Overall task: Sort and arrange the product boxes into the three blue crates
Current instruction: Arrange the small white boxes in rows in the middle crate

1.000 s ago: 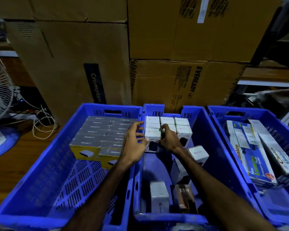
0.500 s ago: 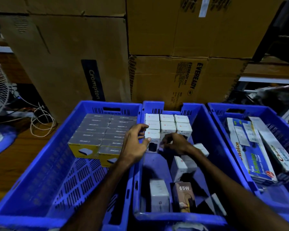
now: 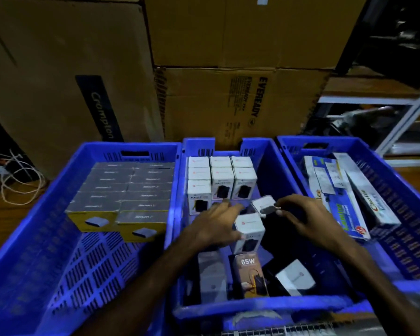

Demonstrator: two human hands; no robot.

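Three blue crates stand side by side. The left crate (image 3: 58, 238) holds rows of grey-topped yellow boxes (image 3: 126, 190). In the middle crate (image 3: 272, 166), small white charger boxes (image 3: 221, 178) are lined up at the far end. My left hand (image 3: 214, 226) grips a white box (image 3: 249, 229) in the crate's middle. My right hand (image 3: 306, 217) pinches another small white box (image 3: 263, 204), tilted, just above it. Loose boxes lie near the front, among them a brown 65W box (image 3: 250, 275) and a white one (image 3: 294, 278). The right crate (image 3: 398, 226) holds long blue and white boxes (image 3: 342, 197).
Large cardboard cartons (image 3: 228, 105) are stacked right behind the crates. White cables (image 3: 17, 180) lie on the wooden surface at the far left. A metal shelf frame (image 3: 403, 110) stands at the back right.
Both hands have drawn back from the arranged rows toward the crate's middle. The left hand has taken hold of a loose white box and the right hand has picked up another.
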